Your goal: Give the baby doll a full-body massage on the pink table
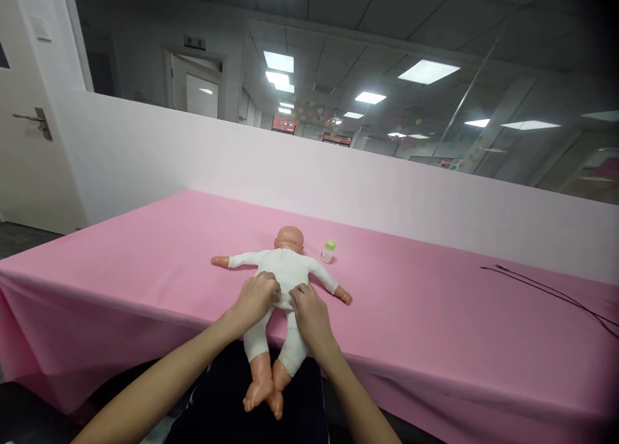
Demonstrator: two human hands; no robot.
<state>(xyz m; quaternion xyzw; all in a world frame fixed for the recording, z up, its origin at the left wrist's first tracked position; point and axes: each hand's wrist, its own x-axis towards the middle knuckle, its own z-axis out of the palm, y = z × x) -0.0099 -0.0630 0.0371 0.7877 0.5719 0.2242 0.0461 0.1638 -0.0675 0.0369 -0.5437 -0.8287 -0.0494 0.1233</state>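
A baby doll with a white cloth body lies face down on the pink tablecloth, its arms spread out. Its legs hang over the table's front edge, with the bare feet crossed above my lap. My left hand rests on the left side of the doll's lower back, fingers curled against the cloth. On the right side of the hips, my right hand is likewise closed with bent fingers. Whether either hand pinches the fabric is hidden by the fingers. A small bottle with a green cap stands beside the doll's head.
Pink cloth covers the table and drapes over its front edge. Thin black cables lie at the right. A white low wall with glass above borders the back. At the left is a door.
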